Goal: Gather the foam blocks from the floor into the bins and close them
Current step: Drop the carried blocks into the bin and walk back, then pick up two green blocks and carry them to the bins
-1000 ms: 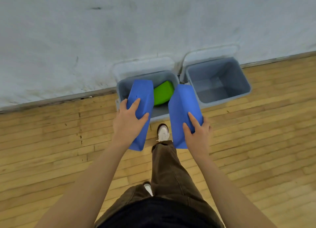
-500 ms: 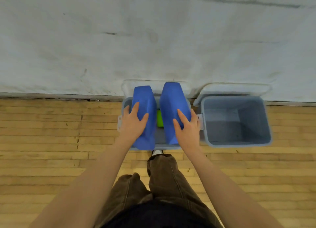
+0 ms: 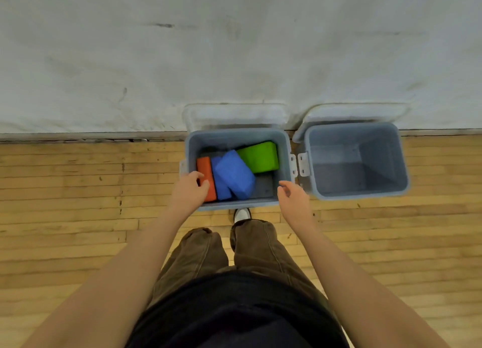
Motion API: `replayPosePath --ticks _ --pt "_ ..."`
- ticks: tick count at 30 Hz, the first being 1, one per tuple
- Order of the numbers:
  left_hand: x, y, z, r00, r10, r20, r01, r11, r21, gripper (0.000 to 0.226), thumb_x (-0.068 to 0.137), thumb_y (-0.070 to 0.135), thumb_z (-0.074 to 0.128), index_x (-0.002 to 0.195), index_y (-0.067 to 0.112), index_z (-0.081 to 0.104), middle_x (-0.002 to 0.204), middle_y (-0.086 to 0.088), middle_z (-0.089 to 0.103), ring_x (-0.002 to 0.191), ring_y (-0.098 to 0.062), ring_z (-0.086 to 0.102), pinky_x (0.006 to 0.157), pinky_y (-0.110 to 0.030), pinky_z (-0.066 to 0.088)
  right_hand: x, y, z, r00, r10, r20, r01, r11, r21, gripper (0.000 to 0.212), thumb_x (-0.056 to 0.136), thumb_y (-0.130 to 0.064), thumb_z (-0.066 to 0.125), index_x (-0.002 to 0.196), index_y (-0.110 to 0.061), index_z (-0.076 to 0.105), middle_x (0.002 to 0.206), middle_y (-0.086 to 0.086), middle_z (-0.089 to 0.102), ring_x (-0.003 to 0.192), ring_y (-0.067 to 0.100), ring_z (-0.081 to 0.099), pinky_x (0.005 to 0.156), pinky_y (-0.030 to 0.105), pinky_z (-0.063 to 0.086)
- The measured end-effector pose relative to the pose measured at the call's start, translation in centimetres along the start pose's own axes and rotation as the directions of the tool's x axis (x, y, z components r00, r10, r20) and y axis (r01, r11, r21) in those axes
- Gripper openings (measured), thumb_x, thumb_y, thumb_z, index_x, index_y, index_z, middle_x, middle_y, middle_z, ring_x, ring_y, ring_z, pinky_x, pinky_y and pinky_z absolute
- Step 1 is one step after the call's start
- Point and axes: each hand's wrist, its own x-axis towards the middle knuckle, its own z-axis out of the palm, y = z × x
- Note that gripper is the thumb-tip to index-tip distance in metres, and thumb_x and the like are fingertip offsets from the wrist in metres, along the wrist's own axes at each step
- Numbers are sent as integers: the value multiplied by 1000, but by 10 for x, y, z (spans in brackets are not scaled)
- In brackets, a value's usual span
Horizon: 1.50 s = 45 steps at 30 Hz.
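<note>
Both blue foam blocks, gripped one per hand half a second ago, now lie loose in the grey plastic bin with its lid up (image 3: 191,141): the larger blue foam block (image 3: 234,177) tilted between the hands, a second blue foam block (image 3: 218,183) beside the orange foam block (image 3: 206,176) at the left hand's fingertips, the green foam block (image 3: 259,156) beyond. The left hand (image 3: 190,191) and right hand (image 3: 292,195) hover empty, fingers loosely curled. The empty grey plastic bin (image 3: 360,191), beyond the right hand, has taken nothing; probably more gathering remains.
</note>
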Motion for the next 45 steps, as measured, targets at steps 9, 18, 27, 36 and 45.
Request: replayPosePath --ticks 9,18,27,36,45 --pt "-54 -105 11 956 -18 293 -1 998 65 20 94 22 46 103 11 60 91 -4 59 85 -21 55 69 -29 41 -126 46 81 914 406 10 -405 907 120 35 97 -21 43 128 -8 55 121 12 60 100 23 56 80 26 39" --pt "-115 -173 14 853 -36 520 -168 926 339 18 91 21 46 82 10 56 82 -4 57 83 -20 55 68 -31 42 -306 85 181 734 679 -19 -591 653 474 31 98 -21 42 121 -7 58 104 5 60 76 9 48 63 20 36" --pt "-217 -104 131 552 96 828 -762 461 454 23 93 19 42 78 11 57 79 -7 58 77 -21 53 62 -26 39 -475 134 272 273 952 136 -465 7 885 18 98 -21 43 99 -12 60 92 4 61 67 1 47 56 17 37" --pt "-427 -114 308 201 -20 979 -980 -6 200 26 94 24 44 101 6 62 100 -14 63 95 -29 59 75 -30 43 -623 189 348 -82 914 397 -3 -399 917 26 94 -19 44 94 -1 63 87 14 66 69 20 56 62 29 44" --pt "-591 -148 417 67 -72 995 -987 -151 56 20 95 25 46 102 12 59 102 -9 61 97 -26 58 80 -32 43 -745 291 341 -186 892 413 160 -387 908 21 97 -20 44 104 -10 61 83 4 63 73 17 59 61 28 48"
